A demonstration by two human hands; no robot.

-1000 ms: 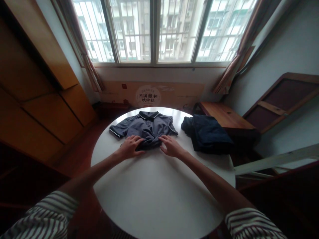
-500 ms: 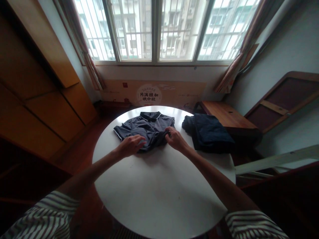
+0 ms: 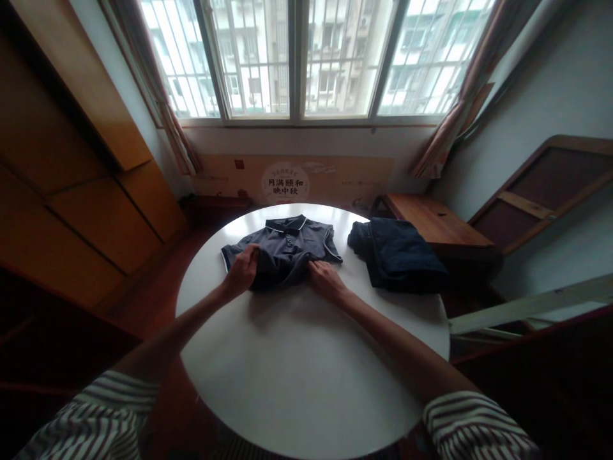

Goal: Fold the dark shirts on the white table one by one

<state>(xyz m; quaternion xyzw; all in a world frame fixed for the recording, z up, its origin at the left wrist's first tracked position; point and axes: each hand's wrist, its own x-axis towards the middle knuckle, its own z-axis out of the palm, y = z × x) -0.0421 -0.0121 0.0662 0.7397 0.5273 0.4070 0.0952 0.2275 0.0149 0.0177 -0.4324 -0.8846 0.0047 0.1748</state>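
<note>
Polo shirt [image 3: 287, 250], collar [image 3: 286, 222] away, left hand [image 3: 241, 271], right hand [image 3: 326, 282] on hem [image 3: 280, 281]

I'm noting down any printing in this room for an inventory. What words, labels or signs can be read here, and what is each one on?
"月满颐和 映中秋": on the round emblem of the tan printed panel below the window.
Small arced lettering above those characters: too blurred to read.
Small lines to either side of the emblem: too small to read.
Dark grey polo shirt: no readable text shows.

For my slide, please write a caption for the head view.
Left hand and right hand on a dark grey polo shirt on a round white table.
</note>
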